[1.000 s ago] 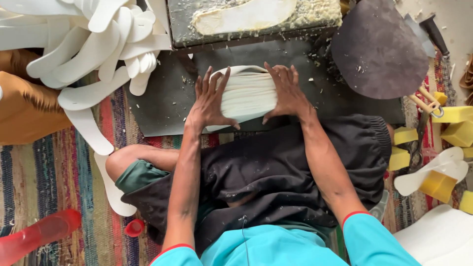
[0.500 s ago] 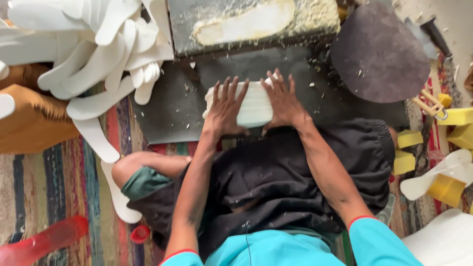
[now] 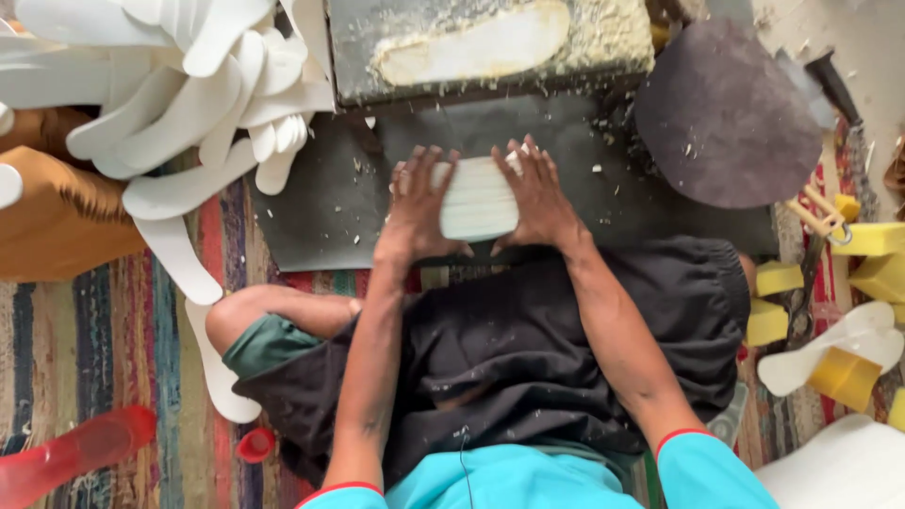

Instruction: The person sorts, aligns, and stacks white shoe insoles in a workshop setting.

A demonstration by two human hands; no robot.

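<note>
Item one: our left hand (image 3: 421,212) and right hand (image 3: 539,198), both pressed flat against a stack of white sheets (image 3: 477,198), one hand on each side, the stack clamped between them. Fingers (image 3: 415,174) of the left hand are spread apart along the stack's left edge; the right hand's are spread likewise along its right edge and over its top corner. Location of the stack: standing on edge on a dark mat (image 3: 320,212) laid on the floor just in front of our knees, about the middle of the view. Item two: a dark block (image 3: 353,57) beyond the mat, its top carrying a pale sole-shaped cutout (image 3: 476,42) ringed with crumbs. Item three: a heap of white sole-shaped pieces (image 3: 179,85) to the upper left, spilling down toward the mat's left edge and onto a striped rug (image 3: 85,330). Item four: a round dark disc (image 3: 726,113) at upper right, overlapping the mat's far corner. Item five: yellow foam blocks (image 3: 867,240) to the right, with a white sole piece (image 3: 839,344) among them. Item six: a red plastic object (image 3: 66,452) at lower left on the rug, well apart from our hands. Item seven: a black cloth (image 3: 528,349) across our lap.
</note>
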